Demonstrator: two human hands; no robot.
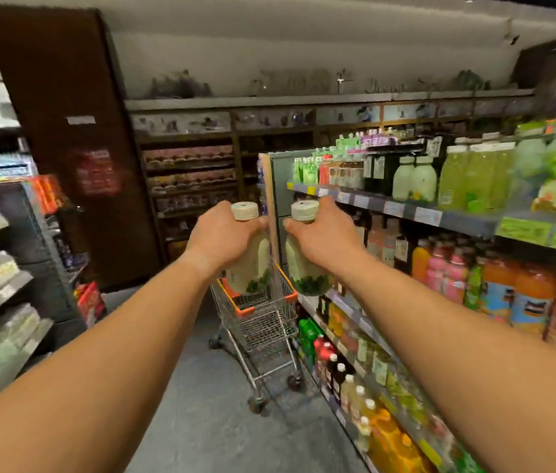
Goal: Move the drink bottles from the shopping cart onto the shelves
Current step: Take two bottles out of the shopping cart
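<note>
Bottles (248, 254) (303, 257) upright, caps up, one clasped in each hand (222, 238) (324, 238) above cart (259, 319).

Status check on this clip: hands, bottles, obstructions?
Left hand and right hand each grip a pale green bottle, above the cart. Shelves right, path clear.

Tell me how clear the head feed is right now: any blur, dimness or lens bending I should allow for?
Head view: dim store light, the ceiling and far back shelves murky; edges smeared, so the right-side shelf bottles and left racks blur; wide-angle bending stretches both forearms. The centre is sharper: left hand and right hand each grip a pale bottle, above the cart.
</note>
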